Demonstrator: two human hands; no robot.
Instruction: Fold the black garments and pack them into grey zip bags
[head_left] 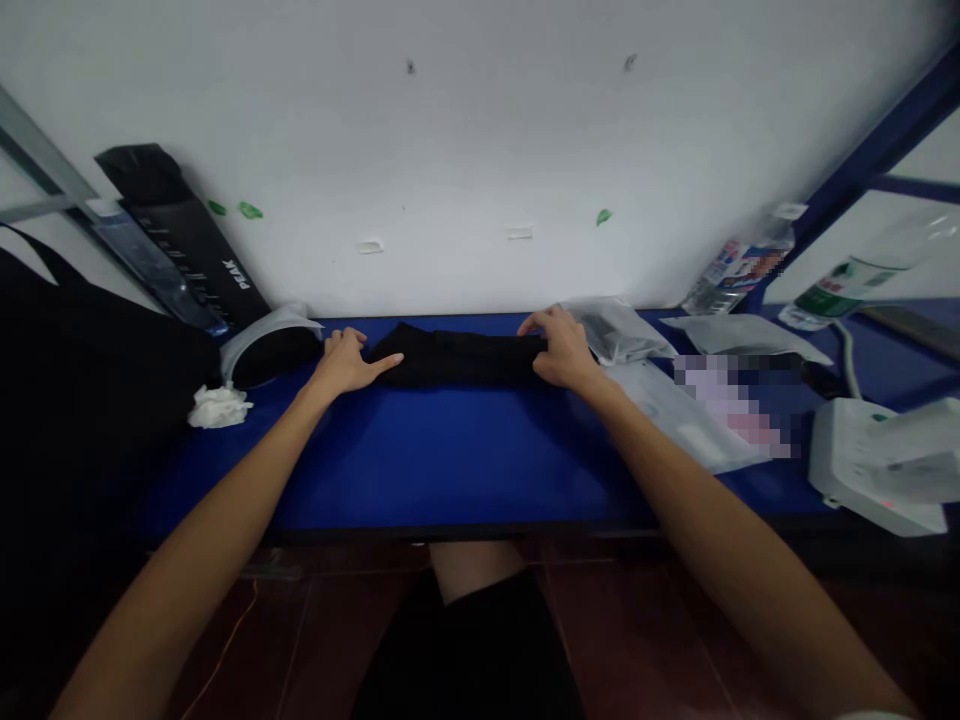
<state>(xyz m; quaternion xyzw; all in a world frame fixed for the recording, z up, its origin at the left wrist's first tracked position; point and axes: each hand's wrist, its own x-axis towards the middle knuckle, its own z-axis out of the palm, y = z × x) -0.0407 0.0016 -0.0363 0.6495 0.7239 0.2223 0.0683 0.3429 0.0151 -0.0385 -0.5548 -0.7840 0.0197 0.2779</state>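
A folded black cloth (pixel 465 360) lies as a long, low strip across the back of the blue table (pixel 442 460). My left hand (pixel 346 362) is at its left end, the thumb stretched over the top and the fingers curled at the far side. At the right end, my right hand (pixel 561 350) grips the cloth between bent fingers and thumb. What kind of garment or fabric it is cannot be made out.
Left stand a black PEAK box (pixel 202 240), a clear bag with something black (pixel 274 345), crumpled tissue (pixel 219 407) and a large black bag (pixel 82 400). Right are plastic bags (pixel 619 330), two bottles (pixel 742 265) and a white device (pixel 877 460). A white wall rises behind.
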